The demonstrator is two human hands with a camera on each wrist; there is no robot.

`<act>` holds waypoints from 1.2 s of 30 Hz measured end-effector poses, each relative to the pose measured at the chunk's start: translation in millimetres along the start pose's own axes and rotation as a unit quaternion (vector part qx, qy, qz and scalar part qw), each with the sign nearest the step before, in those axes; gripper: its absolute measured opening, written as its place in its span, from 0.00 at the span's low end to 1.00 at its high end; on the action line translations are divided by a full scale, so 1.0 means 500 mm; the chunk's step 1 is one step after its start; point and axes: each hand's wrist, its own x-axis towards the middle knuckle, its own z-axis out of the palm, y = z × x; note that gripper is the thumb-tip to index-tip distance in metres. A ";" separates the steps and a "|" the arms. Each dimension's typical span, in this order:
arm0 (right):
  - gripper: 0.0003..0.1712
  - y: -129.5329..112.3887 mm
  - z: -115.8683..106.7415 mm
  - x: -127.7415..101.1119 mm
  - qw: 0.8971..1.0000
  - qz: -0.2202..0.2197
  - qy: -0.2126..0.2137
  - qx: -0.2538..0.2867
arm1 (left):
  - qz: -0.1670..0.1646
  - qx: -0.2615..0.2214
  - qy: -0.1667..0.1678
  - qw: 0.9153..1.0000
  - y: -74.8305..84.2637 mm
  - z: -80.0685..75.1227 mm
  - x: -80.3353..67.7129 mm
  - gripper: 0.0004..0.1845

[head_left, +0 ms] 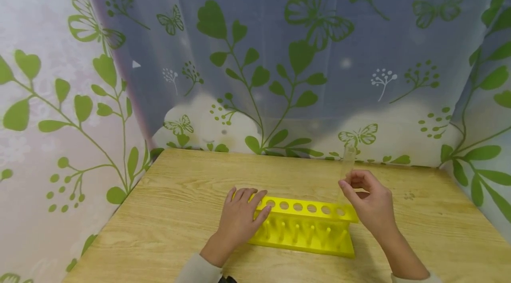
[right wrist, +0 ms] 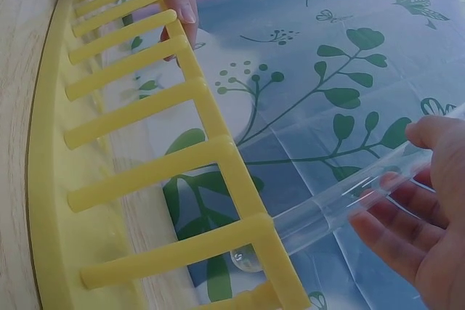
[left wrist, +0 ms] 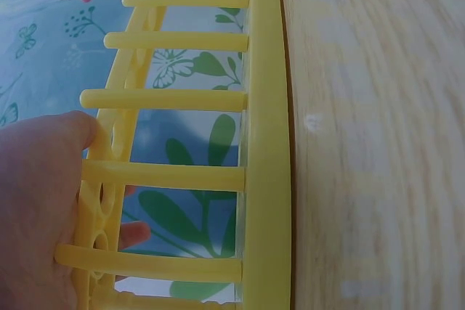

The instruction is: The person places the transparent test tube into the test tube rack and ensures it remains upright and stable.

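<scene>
A yellow test tube rack (head_left: 305, 213), with a row of round holes above a row of pegs, stands upright on the table. My left hand (head_left: 241, 218) grips the left end of its top plate, thumb in front and fingers reaching behind. At the opposite end, my right hand (head_left: 371, 201) pinches a clear test tube (head_left: 348, 159) between thumb and fingers. The tube stands nearly upright over the end hole. In the right wrist view, the rounded bottom (right wrist: 245, 258) of the tube shows just under the top plate, between the last pegs.
The wood-grain table (head_left: 179, 185) extends around the rack on all sides. A blue and white curtain (head_left: 255, 74) with green leaves and butterflies hangs behind the table's far edge. More patterned cloth (head_left: 48, 150) hangs along the left side.
</scene>
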 end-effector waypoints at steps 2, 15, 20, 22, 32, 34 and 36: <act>0.09 0.001 0.000 0.000 1.000 0.001 0.000 0.000 | 0.000 -0.002 -0.001 1.000 0.000 0.000 0.000 0.24; 0.09 -0.005 -0.002 0.000 1.000 0.002 -0.008 -0.004 | 0.000 0.004 -0.011 1.000 0.002 -0.010 0.002 0.25; 0.09 -0.007 -0.002 -0.001 1.000 0.005 -0.014 -0.006 | 0.002 0.011 -0.027 1.000 0.001 -0.011 0.000 0.27; 0.09 -0.006 -0.001 0.000 1.000 0.002 -0.016 -0.004 | 0.005 0.016 -0.028 0.999 0.000 -0.011 -0.001 0.27; 0.09 -0.001 -0.002 -0.001 1.000 -0.006 -0.022 0.003 | 0.012 0.026 -0.028 0.999 0.003 -0.014 -0.001 0.28; 0.09 -0.001 -0.003 0.000 1.000 -0.008 -0.024 0.002 | 0.010 0.027 -0.031 0.999 0.005 -0.016 -0.001 0.27; 0.09 0.000 -0.004 -0.001 1.000 -0.007 -0.025 -0.003 | 0.008 0.026 -0.033 0.999 0.006 -0.016 -0.001 0.28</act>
